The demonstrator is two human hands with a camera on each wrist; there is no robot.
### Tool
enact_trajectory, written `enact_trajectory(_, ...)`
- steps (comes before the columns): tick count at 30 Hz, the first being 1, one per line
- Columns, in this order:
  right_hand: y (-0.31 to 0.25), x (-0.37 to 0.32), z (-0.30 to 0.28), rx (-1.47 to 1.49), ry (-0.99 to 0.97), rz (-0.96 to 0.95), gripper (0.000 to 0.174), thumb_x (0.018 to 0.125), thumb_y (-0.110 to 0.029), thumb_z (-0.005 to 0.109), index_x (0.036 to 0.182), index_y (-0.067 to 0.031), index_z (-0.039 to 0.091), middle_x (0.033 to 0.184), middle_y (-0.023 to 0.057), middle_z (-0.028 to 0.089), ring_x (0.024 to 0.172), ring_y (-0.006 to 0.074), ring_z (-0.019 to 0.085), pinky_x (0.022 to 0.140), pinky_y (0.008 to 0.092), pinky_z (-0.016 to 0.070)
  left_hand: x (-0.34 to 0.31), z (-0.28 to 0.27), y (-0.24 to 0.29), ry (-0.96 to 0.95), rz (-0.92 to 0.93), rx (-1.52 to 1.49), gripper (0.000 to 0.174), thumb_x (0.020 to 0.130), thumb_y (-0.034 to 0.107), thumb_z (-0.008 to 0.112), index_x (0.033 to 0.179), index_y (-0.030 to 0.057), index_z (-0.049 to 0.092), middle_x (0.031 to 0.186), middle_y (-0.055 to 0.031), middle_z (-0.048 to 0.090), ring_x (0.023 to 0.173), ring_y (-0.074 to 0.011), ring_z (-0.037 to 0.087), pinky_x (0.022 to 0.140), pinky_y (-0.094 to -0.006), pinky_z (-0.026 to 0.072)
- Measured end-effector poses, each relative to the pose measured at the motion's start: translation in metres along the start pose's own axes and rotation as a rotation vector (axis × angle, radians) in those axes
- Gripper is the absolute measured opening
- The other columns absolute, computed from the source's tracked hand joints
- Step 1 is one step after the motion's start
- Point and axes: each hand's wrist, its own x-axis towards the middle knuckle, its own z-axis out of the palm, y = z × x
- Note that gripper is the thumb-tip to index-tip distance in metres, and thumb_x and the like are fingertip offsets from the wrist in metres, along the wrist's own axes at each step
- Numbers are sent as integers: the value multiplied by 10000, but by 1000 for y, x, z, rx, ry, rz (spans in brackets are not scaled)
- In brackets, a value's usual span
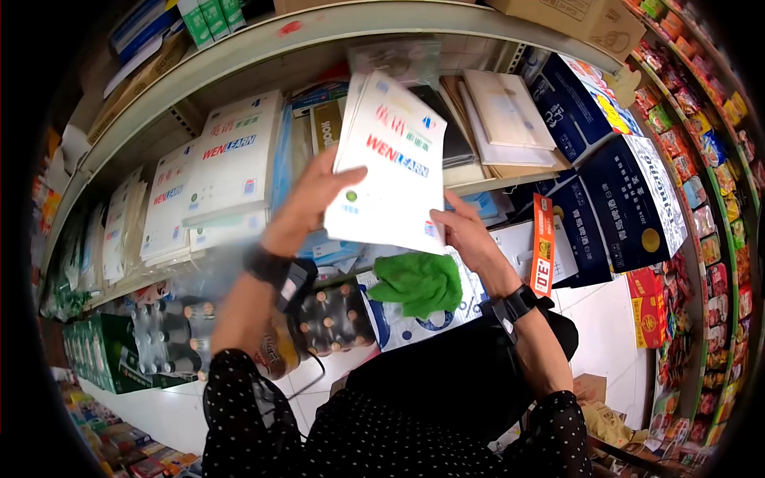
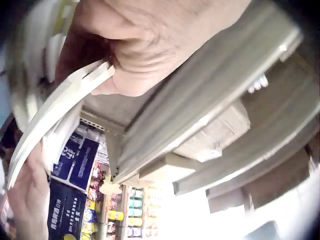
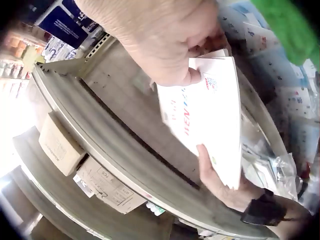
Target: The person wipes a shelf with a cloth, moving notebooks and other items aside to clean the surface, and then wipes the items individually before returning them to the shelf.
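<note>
A stack of white exercise books [image 1: 386, 171] with "WENLEARN" on the cover is held up before the shelf. My left hand [image 1: 311, 199] grips its left edge, thumb on the cover. At the lower right corner my right hand [image 1: 470, 235] pinches the books between thumb and fingers. In the left wrist view the books [image 2: 55, 107] show edge-on, slightly bent, under the left hand [image 2: 145, 40]. The right wrist view shows the right hand's [image 3: 160, 40] thumb on the cover of the books [image 3: 212, 115], with the left hand [image 3: 220, 182] at the opposite end.
More white book stacks [image 1: 231, 159] stand on the shelf at the left. Brown envelopes [image 1: 510, 111] lie at the right, near dark blue boxes [image 1: 629, 207]. A green cloth [image 1: 418, 283] rests below the books, beside packed bottles [image 1: 335, 319]. An orange price tag [image 1: 543, 247] hangs at the shelf edge.
</note>
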Motion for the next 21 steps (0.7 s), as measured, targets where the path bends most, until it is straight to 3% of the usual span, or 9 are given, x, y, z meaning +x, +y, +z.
enact_trajectory(4,-7,3,18,58,105,-20,681,949,-178,577,1489,45,228,1217,178,615,1035,251,644,865,333,510,24,-21,75,-90,310,668,472,899,158,620,1345,51,510,1021,-90,686,849,-144,661,724,-293,539)
enact_trajectory(6,-10,2,17,64,88,-28,568,964,-185,560,1445,17,336,1224,164,619,1034,248,644,886,330,499,41,-28,108,-50,391,1160,457,877,144,604,1315,39,525,1002,-128,689,868,-233,677,766,-351,536)
enact_trajectory(9,-8,-2,9,60,53,-10,447,974,-184,547,1372,-7,448,1206,140,633,1022,231,646,864,314,504,56,-29,111,-83,533,1412,447,852,128,577,1287,33,536,1047,-189,676,929,-349,662,820,-414,523)
enact_trajectory(12,-3,-8,0,58,79,25,350,981,-179,537,1299,-33,532,1180,126,647,1003,212,649,841,298,509,73,-30,89,-55,416,1508,446,839,136,568,1278,61,546,1098,-228,655,995,-419,620,876,-450,499)
enact_trajectory(16,7,-19,-15,79,126,43,313,978,-173,539,1264,-46,567,1151,119,658,972,195,657,819,288,516,70,-31,91,-221,223,1501,456,833,159,579,1285,97,560,1149,-229,639,1044,-412,606,918,-447,481)
enact_trajectory(17,8,-20,-18,86,133,41,311,977,-171,540,1262,-47,570,1146,118,660,965,192,659,816,287,518,68,-30,88,-215,241,1561,438,850,156,586,1282,89,563,1102,-185,671,1001,-337,646,871,-407,506)
enact_trajectory(20,10,-27,-26,100,129,17,303,973,-166,544,1249,-45,578,1131,115,664,954,190,662,807,285,521,87,-68,73,-139,261,1202,401,881,154,584,1280,112,577,1062,-126,689,973,-210,655,833,-343,513)
enact_trajectory(21,10,-29,-27,102,152,16,296,972,-169,543,1237,-43,584,1122,115,667,950,195,662,805,286,519,73,-62,88,-82,83,1072,409,915,171,601,1314,91,553,1077,-91,678,999,-126,623,841,-285,505)
